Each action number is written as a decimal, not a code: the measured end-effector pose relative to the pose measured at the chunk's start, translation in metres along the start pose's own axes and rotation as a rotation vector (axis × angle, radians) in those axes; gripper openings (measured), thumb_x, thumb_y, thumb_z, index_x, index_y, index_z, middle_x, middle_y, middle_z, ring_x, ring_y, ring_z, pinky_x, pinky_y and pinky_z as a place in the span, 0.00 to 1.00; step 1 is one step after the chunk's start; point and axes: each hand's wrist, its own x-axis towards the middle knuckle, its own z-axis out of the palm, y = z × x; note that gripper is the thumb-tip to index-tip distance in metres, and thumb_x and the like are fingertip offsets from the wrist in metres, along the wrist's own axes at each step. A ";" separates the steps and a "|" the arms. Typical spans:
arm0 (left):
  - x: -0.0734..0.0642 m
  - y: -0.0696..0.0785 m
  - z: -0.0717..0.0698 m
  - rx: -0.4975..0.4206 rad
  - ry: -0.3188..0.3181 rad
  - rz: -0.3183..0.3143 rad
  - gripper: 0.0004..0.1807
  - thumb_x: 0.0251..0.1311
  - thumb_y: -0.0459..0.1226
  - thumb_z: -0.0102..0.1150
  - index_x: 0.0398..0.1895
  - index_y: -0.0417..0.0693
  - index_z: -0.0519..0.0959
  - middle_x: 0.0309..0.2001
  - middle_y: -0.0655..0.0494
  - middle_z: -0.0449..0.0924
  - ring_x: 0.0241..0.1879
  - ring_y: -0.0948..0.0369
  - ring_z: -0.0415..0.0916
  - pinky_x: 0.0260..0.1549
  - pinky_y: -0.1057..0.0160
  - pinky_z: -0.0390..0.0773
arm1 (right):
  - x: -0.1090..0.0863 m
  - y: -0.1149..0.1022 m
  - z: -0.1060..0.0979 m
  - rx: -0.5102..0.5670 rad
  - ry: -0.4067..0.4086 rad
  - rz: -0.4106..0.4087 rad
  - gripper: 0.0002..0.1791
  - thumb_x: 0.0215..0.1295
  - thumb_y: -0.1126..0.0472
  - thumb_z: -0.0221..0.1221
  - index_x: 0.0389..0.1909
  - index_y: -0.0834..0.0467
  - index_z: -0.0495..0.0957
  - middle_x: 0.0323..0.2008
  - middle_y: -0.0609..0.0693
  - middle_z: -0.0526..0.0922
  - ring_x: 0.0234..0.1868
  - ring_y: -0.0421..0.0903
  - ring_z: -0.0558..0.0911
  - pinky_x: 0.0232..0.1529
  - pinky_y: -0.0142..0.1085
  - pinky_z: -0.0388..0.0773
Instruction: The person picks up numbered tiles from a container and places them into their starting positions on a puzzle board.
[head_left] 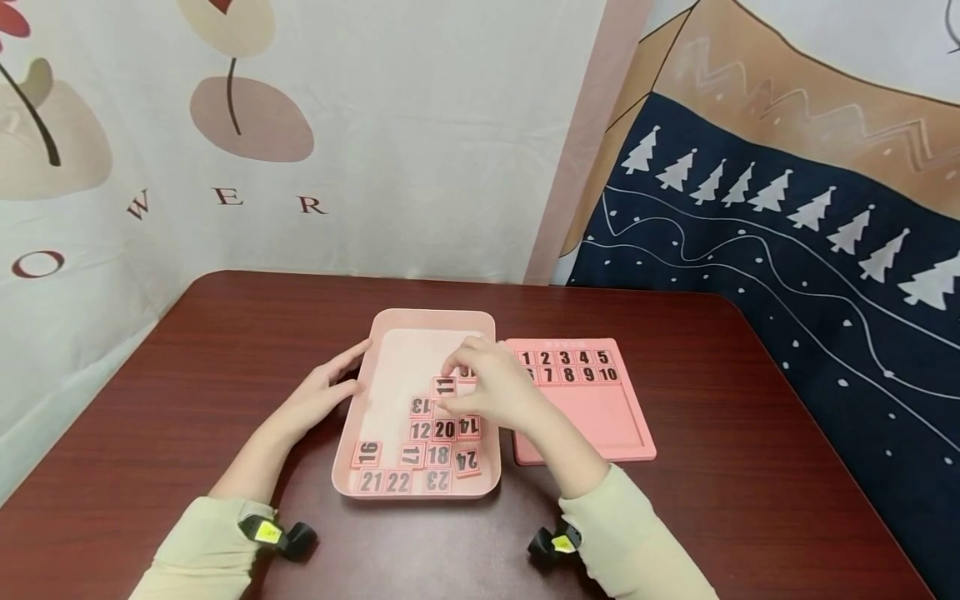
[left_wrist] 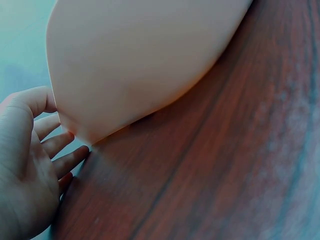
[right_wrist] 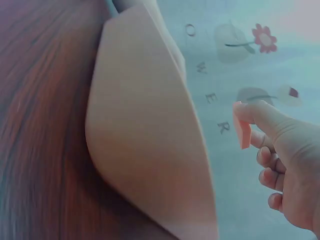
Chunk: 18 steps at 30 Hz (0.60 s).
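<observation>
A pale pink tray [head_left: 390,321] lies on the table, with number tiles spread over its near part. My left hand [head_left: 318,396] touches the tray's left side, thumb and fingers spread along the rim; the left wrist view shows this hand [left_wrist: 35,160] against the outer wall. Above the tray, my right hand [head_left: 495,383] pinches a pink number tile [head_left: 445,387] marked 11 between thumb and index finger. In the right wrist view, the tile [right_wrist: 242,130] is seen edge-on. Beneath that hand lie tiles such as 13 [head_left: 421,407] and 20 [head_left: 445,429].
Right of the tray lies a pink number board [head_left: 581,417], tiles 1 to 10 in its top two rows; my right forearm passes over its left edge. Both stand on a dark red wooden table [head_left: 247,333]. Printed cloths [head_left: 450,167] hang behind it.
</observation>
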 end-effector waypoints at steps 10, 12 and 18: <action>0.000 0.001 0.001 -0.020 -0.008 0.002 0.35 0.64 0.29 0.51 0.74 0.42 0.54 0.68 0.35 0.58 0.66 0.45 0.55 0.51 0.77 0.61 | -0.036 0.035 -0.026 -0.003 0.134 0.132 0.15 0.44 0.54 0.74 0.31 0.52 0.81 0.32 0.45 0.76 0.40 0.48 0.74 0.43 0.43 0.67; -0.001 0.002 0.001 -0.020 -0.008 0.004 0.35 0.64 0.29 0.51 0.74 0.42 0.54 0.68 0.35 0.58 0.66 0.45 0.55 0.51 0.77 0.61 | -0.043 0.041 -0.029 -0.014 0.151 0.168 0.14 0.45 0.54 0.73 0.31 0.52 0.81 0.32 0.44 0.76 0.40 0.47 0.74 0.45 0.45 0.66; -0.001 0.002 0.001 -0.013 -0.010 -0.001 0.35 0.65 0.30 0.51 0.75 0.44 0.54 0.68 0.35 0.58 0.66 0.45 0.55 0.50 0.77 0.62 | -0.058 0.057 -0.031 -0.064 0.159 0.249 0.14 0.44 0.54 0.73 0.29 0.53 0.80 0.32 0.45 0.76 0.41 0.45 0.73 0.46 0.46 0.65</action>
